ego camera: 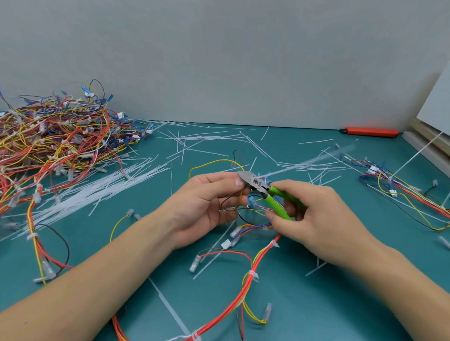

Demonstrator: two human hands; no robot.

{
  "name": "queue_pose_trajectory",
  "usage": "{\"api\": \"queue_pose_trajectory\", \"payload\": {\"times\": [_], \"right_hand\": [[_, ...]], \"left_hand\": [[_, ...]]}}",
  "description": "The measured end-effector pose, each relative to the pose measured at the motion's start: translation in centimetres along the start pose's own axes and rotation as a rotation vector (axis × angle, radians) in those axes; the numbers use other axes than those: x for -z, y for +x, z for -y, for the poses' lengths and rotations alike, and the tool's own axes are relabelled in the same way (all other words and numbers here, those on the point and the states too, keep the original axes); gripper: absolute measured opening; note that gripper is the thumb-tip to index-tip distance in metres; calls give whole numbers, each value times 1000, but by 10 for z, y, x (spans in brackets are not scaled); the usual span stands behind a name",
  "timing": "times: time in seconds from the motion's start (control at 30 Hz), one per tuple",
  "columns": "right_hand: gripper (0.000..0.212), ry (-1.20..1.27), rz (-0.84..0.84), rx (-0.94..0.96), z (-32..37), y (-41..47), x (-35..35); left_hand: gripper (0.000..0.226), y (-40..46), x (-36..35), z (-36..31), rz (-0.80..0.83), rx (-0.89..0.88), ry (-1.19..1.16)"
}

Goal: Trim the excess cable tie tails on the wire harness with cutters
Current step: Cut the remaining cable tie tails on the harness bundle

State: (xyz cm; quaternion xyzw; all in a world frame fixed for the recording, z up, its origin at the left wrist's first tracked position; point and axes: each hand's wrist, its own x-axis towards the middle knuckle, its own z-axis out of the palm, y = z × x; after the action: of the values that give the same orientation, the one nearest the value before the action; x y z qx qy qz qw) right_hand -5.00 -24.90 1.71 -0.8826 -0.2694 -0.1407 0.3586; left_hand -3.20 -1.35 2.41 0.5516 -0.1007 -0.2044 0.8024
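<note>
Our left hand [202, 203]: grip pinching the wire harness [250, 277].
Our right hand [314, 217]: grip squeezing the green-handled cutters [265, 191].

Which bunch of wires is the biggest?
The tangled heap at the far left by the wall. It is piled high; the others lie flat, just a few wires each.

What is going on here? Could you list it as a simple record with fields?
Activity: trimming cable tie tails on a wire harness
Right hand: grips green-handled cutters
Left hand: pinches the wires beside the cutter head
Tie tail: sticks out from the cutter head, blurred
Left pile: tangled harnesses
Surface: teal mat strewn with white ties
Far edge: orange tool
</note>
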Motion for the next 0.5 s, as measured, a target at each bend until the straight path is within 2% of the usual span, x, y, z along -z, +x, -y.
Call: {"api": "queue_pose_trajectory", "payload": {"times": [0.07,0.23,0.5], "right_hand": [[27,-34,-25,-3,2,0,1],[59,-118,-11,17,5,-1,-1],[45,-68,-9,9,2,0,1]], "left_hand": [[7,0,-1,1,-1,-4,2],[14,0,-3,3,-4,14,23],[13,-1,-2,1,-11,1,33]]}}
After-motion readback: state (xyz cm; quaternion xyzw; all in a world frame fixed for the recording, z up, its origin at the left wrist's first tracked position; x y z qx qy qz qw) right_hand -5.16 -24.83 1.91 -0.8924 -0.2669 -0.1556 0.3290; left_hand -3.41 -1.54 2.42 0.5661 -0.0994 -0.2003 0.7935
